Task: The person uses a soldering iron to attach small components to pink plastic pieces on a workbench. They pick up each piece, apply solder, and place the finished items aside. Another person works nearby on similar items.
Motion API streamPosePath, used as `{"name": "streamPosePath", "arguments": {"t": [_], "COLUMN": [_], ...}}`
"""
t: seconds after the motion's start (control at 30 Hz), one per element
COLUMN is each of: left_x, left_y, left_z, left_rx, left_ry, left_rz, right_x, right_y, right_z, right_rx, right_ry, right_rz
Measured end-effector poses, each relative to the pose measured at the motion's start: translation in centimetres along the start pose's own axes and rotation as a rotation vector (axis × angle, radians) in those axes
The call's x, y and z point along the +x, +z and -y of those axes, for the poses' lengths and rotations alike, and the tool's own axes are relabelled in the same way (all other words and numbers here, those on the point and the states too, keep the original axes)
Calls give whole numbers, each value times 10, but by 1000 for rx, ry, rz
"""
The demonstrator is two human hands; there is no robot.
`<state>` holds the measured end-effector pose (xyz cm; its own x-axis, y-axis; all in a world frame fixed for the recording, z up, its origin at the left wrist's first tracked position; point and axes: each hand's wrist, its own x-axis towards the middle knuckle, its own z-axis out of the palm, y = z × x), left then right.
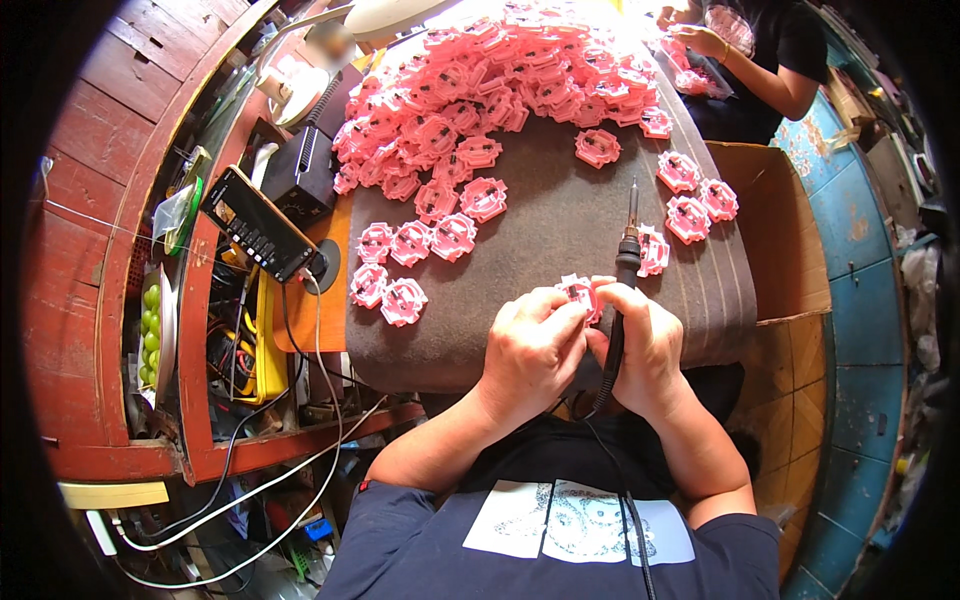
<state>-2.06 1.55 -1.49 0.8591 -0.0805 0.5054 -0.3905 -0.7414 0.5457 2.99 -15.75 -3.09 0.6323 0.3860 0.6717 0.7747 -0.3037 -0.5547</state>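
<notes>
Resting at the near edge of the counter [560,230], a pink plastic part [580,292] with a white and dark centre sits between both hands, just above the fingertips. The left hand [530,350] has its grip closed around the part's left side, fingers curled over it and thumb against its edge. The right hand [650,345] touches the part's right side with its fingertips while its grip is also closed on the black handle of a soldering iron [625,265]. The iron stands nearly upright, its thin metal tip pointing away from the person, and its black cord runs down between the wrists over a dark shirt.

A grey-brown cloth covers the counter. Just right of the iron lies one more pink part [654,250]. Farther right, near the cloth's edge, three pink parts [697,200] lie close together. To the left, a loose group of pink parts [400,270] lies in two short rows. Beyond these, a large heap of pink parts [500,90] fills the far half of the counter.

Left of the cloth, a black rectangular device [258,222] lies tilted, with white cables trailing down from it. A tray of green fruit [152,330] sits at the far left, on a red wooden ledge. At the far right corner, another person's hands [690,30] handle pink parts. A cardboard box [780,210] stands beside the counter's right edge.
</notes>
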Motion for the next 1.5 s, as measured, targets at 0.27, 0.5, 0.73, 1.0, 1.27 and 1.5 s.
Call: {"name": "streamPosePath", "arguments": {"t": [0.27,0.5,0.73,1.0,1.27,1.5], "left_x": [-1,14,14,1,3,5], "left_y": [-2,-51,-60,-19,3,-1], "left_z": [3,43,58,20,15,12], "left_rx": [-62,321,575,160,-56,-90], "left_ry": [12,-104,-161,4,106,160], "left_rz": [-25,-137,28,6,-18,26], "right_x": [0,2,15,18,-12,-9], "right_y": [0,1,-8,-28,-19,4], "right_z": [2,4,-3,-37,-9,-5], "right_rx": [-6,-30,-126,-312,3,-22], "right_ry": [17,19,99,229,-20,-144], "right_rz": [12,7,12,-77,-83,-29]}}
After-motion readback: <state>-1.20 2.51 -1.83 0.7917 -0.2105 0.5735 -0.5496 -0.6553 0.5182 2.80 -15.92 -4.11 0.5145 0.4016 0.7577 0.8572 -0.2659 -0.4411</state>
